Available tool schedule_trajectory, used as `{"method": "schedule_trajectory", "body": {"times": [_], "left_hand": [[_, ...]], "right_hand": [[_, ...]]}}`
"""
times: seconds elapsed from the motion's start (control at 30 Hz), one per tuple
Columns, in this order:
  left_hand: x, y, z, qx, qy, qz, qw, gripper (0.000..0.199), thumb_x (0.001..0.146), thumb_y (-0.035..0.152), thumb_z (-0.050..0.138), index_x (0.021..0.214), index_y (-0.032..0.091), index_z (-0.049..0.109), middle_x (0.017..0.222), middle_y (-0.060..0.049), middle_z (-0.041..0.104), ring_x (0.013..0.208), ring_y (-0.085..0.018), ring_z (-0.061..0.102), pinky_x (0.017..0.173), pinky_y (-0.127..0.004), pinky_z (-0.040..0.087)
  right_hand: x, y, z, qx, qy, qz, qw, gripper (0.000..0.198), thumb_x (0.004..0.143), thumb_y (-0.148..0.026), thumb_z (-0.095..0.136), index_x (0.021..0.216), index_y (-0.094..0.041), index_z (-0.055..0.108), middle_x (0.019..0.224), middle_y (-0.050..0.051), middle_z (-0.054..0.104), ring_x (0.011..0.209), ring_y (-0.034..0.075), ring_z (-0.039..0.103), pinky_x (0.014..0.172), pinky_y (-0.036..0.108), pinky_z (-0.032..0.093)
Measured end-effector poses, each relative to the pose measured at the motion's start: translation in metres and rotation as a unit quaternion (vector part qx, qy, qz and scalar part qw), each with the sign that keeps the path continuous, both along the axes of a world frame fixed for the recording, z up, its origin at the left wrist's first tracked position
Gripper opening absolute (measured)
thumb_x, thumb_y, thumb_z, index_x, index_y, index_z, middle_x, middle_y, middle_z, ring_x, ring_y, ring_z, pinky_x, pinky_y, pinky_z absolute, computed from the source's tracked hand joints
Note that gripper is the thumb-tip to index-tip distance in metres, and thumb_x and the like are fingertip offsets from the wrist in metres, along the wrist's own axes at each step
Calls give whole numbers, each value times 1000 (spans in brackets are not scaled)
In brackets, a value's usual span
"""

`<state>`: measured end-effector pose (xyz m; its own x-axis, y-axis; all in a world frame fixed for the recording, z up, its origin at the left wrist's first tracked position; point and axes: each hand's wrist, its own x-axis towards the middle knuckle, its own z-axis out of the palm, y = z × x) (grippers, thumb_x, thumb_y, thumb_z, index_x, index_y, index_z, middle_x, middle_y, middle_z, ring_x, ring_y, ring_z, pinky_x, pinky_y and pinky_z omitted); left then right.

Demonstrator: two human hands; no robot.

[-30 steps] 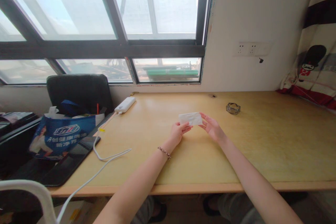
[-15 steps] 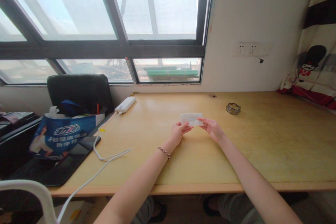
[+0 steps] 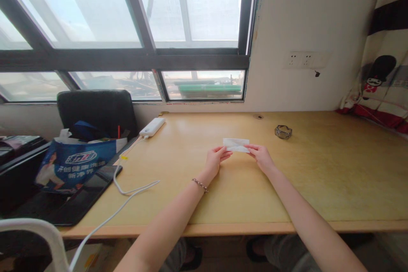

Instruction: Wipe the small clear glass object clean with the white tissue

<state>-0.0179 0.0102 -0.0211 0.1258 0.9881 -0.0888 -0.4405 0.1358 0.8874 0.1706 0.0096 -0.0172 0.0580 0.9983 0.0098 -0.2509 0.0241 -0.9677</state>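
Note:
A small white folded tissue (image 3: pixel 236 144) is stretched between my two hands, just above the wooden table (image 3: pixel 334 170). My left hand (image 3: pixel 217 157) pinches its lower left corner between thumb and fingers, and a beaded bracelet (image 3: pixel 200 185) circles that wrist. At the lower right corner, my right hand (image 3: pixel 259 156) grips the tissue the same way. A few creases cross its face. Beyond my right hand, a dark openwork ring-shaped object (image 3: pixel 283 131) lies on the table.
At the table's far left lies a white power bank (image 3: pixel 152 127) with a white cable (image 3: pixel 123 191) trailing over the front edge. A blue printed bag (image 3: pixel 76 161) stands left, before a black chair (image 3: pixel 97 110). A patterned curtain (image 3: pixel 382 68) hangs at right.
The tissue has shifted slightly to the right and lies flatter between my fingers. My right hand has moved a little rightward along with it; my left hand has hardly moved.

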Motion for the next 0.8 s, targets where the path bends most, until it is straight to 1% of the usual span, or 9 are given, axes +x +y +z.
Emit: {"method": "schedule_trajectory", "body": {"times": [0.13,0.27,0.33,0.4,0.5,0.57,0.63,0.73,0.8], "left_hand": [[-1,1,2,-4,23,21,999,24,67,28,64,80,8,60,79,-14,66,69,-18,64,73,-32,50],[-2,0,5,-3,79,42,996,19,68,26,63,76,9,60,70,-11,66,61,-16,62,66,-31,51],[-1,-3,7,32,133,46,990,16,69,26,61,74,11,61,65,-8,65,57,-16,61,64,-32,50],[1,-7,9,88,189,46,977,11,68,26,61,71,15,63,65,-7,65,61,-18,61,70,-35,49],[6,-14,10,179,243,26,953,6,65,21,63,70,21,66,82,-6,66,88,-22,58,89,-37,39],[8,-18,9,241,276,-9,930,14,65,19,63,77,23,66,97,-6,63,106,-22,50,98,-36,29],[10,-20,7,295,328,-52,896,21,68,20,61,88,23,64,108,-6,59,115,-22,42,102,-37,23],[9,-20,3,339,433,-101,829,26,72,25,56,98,24,60,116,-7,53,117,-23,38,103,-40,19],[8,-20,2,356,497,-118,783,26,75,29,53,101,25,57,119,-7,50,117,-24,37,102,-42,18]], "right_hand": [[3,3,-3,-13,-32,-51,998,16,53,-18,63,68,-16,68,76,4,68,77,20,62,78,36,48],[7,8,-9,-55,-80,-101,990,16,50,-12,61,64,-17,67,72,4,68,67,20,62,64,35,53],[9,10,-14,-56,-116,-112,985,17,50,-12,61,64,-18,67,73,4,67,62,18,61,56,32,53],[11,12,-18,-42,-157,-112,980,17,51,-13,60,65,-19,67,72,3,67,58,17,60,49,29,52],[13,14,-24,-17,-199,-97,975,14,54,-17,60,65,-19,68,67,2,67,52,15,58,44,27,48],[13,15,-26,-14,-217,-81,973,14,55,-18,59,66,-19,67,66,2,67,51,15,58,44,27,47],[13,15,-27,-19,-229,-68,971,14,57,-20,58,67,-19,67,67,2,67,50,15,57,44,27,46],[11,13,-24,-15,-232,-72,970,15,58,-23,57,69,-20,66,63,2,65,47,14,55,44,27,44],[11,11,-22,-9,-251,-89,964,18,58,-24,57,73,-20,66,60,1,64,45,14,54,46,28,44]]}}
